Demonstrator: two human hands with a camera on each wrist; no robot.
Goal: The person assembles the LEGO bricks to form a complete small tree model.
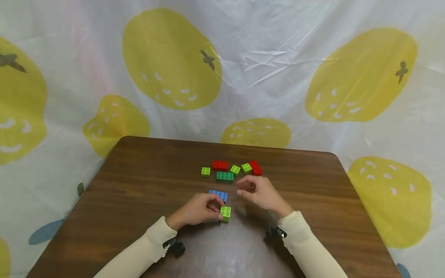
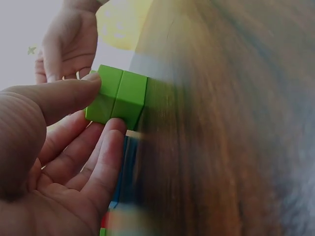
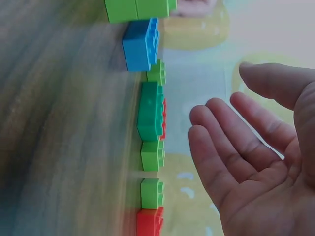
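Two lime green toy bricks, joined one on top of the other, are pinched between the thumb and fingers of my left hand. In the head view only the studded top and one side of this lime stack show. Just beyond the left hand lies a blue brick, partly hidden by the fingers. My right hand hovers over the table to the right of the blue brick. Its fingers are loosely bent, and the right wrist view shows nothing in its palm.
Farther back on the brown table are a dark green brick, two red bricks and several lime bricks. A curtain with yellow fruit prints hangs behind the table's far edge.
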